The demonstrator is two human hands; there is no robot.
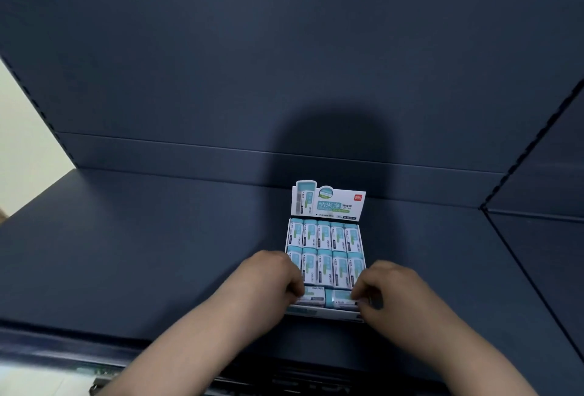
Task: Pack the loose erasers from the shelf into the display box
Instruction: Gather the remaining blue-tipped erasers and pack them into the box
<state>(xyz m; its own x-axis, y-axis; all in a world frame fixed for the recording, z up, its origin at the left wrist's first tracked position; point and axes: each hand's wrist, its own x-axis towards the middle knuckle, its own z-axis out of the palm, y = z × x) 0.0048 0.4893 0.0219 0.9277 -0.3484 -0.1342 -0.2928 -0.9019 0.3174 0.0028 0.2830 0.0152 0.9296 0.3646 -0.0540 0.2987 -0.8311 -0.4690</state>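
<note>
A white and teal display box with an upright header card stands on the dark blue shelf. Two rows of wrapped teal erasers fill its back and middle. In the front row two erasers lie sideways: my left hand pinches the left eraser, and my right hand pinches the right eraser. Both hands sit at the box's front corners, and their fingertips are partly hidden behind the erasers.
The shelf's back panel rises behind the box. A second shelf unit meets it at an angle on the right. The shelf's front edge runs below my forearms. A pale wall shows at far left.
</note>
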